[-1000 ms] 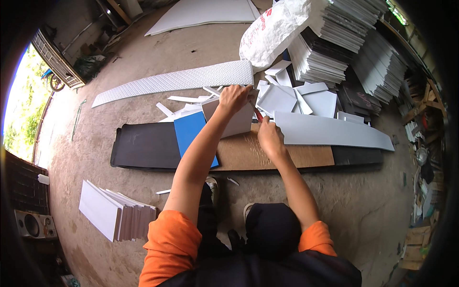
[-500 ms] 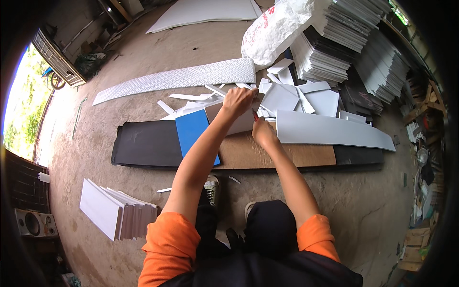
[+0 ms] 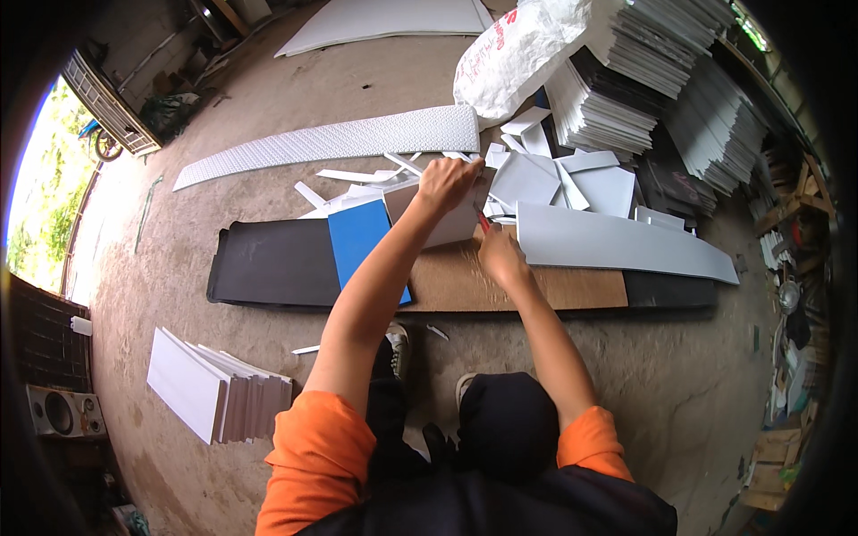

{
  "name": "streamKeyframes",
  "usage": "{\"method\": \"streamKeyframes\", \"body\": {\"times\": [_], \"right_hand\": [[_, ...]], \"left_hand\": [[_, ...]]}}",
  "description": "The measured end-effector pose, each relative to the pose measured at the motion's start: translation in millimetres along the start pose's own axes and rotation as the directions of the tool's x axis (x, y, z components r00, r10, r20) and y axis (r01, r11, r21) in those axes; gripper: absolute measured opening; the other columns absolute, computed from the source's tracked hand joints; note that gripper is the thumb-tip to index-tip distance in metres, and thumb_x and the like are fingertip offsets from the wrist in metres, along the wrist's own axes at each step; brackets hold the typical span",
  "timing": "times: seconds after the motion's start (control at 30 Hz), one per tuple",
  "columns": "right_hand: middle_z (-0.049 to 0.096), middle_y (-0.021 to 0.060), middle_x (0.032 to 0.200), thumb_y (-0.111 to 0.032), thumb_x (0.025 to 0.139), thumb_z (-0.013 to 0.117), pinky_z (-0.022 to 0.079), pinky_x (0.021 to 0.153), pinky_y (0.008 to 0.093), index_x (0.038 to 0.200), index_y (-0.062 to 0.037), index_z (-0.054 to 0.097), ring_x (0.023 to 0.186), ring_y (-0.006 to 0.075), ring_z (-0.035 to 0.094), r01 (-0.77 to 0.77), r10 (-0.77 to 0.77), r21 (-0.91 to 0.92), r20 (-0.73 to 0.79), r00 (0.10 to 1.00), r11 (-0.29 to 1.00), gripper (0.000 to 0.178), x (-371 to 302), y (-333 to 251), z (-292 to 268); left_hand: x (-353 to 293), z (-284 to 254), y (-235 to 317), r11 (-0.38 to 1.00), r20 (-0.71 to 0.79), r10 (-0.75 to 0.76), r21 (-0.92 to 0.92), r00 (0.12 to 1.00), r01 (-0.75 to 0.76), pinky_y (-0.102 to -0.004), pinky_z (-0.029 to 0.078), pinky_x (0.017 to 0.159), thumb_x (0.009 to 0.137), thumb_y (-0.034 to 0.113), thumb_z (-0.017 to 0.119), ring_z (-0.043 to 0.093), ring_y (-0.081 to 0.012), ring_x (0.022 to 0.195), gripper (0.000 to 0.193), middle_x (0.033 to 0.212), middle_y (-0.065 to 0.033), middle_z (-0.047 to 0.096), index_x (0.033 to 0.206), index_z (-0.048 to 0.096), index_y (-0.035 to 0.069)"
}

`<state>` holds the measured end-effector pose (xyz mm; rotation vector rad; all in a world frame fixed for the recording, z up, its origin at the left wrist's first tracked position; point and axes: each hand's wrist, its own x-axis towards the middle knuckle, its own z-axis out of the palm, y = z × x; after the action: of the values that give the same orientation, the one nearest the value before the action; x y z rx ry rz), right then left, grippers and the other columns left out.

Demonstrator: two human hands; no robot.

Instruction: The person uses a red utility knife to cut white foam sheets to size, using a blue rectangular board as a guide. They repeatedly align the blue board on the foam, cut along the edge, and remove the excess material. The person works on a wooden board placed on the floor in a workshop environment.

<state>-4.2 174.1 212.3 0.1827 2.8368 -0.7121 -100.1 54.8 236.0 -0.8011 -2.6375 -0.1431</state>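
My left hand point(image 3: 449, 185) is closed on the top edge of a white foam board piece point(image 3: 447, 230), which stands tilted over a brown board point(image 3: 563, 288). My right hand point(image 3: 502, 254) grips a slim red-handled knife point(image 3: 483, 221) close to that piece's right edge. The knife's blade is too small to make out. A blue panel point(image 3: 359, 234) lies left of the piece, across a long black sheet point(image 3: 273, 263). To the right, a long white panel point(image 3: 617, 241) rests partly on the brown board.
White offcuts point(image 3: 527, 183) lie heaped behind the boards, beside a large white sack point(image 3: 514, 67). A textured white strip point(image 3: 331, 147) lies farther left. Stacks of white sheets point(image 3: 594, 107) stand at the back right. Cut white panels point(image 3: 192, 380) lean together at the near left.
My right hand and the knife have moved slightly down and to the right, along the piece's edge. My left hand stays on its top edge.
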Motion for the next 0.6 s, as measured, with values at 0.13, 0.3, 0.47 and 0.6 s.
{"method": "streamKeyframes", "body": {"times": [0.13, 0.3, 0.47, 0.6], "right_hand": [[0.058, 0.0294, 0.078, -0.01, 0.081, 0.038, 0.049, 0.066, 0.0422, 0.088, 0.0103, 0.05, 0.074, 0.0383, 0.061, 0.063, -0.064, -0.019, -0.05, 0.997, 0.998, 0.025, 21, 11, 15], [0.059, 0.0282, 0.08, -0.012, 0.083, 0.036, 0.051, 0.058, 0.0372, 0.09, 0.0105, 0.052, 0.065, 0.0325, 0.063, 0.072, -0.063, -0.093, 0.089, 0.994, 0.993, 0.028, 49, 23, 51], [0.058, 0.0256, 0.096, -0.012, 0.08, 0.037, 0.051, 0.065, 0.04, 0.099, 0.0059, 0.053, 0.071, 0.032, 0.063, -0.056, 0.076, -0.16, 0.118, 0.99, 0.985, 0.03, 47, 102, 120], [0.057, 0.0269, 0.097, -0.009, 0.079, 0.035, 0.051, 0.064, 0.0401, 0.104, 0.0073, 0.047, 0.075, 0.0324, 0.063, -0.141, 0.164, -0.106, 0.257, 0.952, 0.984, 0.033, 17, 64, 102]], "left_hand": [[2, -2, 4, 0.998, 0.08, 0.014, -0.061, 0.997, -0.009, -0.0358, 0.046, 0.047, 0.08, 0.03, 0.053, 0.06, -0.0243, 0.056, 0.025, 0.06, -0.01, 0.058, 0.096, 0.053, 0.01], [2, -10, 3, 0.999, 0.117, 0.026, -0.044, 0.993, -0.021, -0.0354, 0.045, 0.044, 0.08, 0.031, 0.053, 0.059, -0.0243, 0.054, 0.028, 0.058, -0.0098, 0.057, 0.099, 0.053, 0.011], [20, -26, 4, 0.993, -0.055, 0.063, -0.092, 0.997, -0.067, -0.0361, 0.045, 0.043, 0.079, 0.013, 0.05, 0.058, -0.024, 0.051, 0.023, 0.057, -0.0103, 0.056, 0.101, 0.053, 0.008], [8, -29, -15, 0.996, 0.005, 0.002, -0.088, 1.0, -0.002, -0.035, 0.045, 0.043, 0.077, 0.01, 0.05, 0.058, -0.024, 0.05, 0.025, 0.057, -0.0111, 0.056, 0.102, 0.053, 0.007]]}}
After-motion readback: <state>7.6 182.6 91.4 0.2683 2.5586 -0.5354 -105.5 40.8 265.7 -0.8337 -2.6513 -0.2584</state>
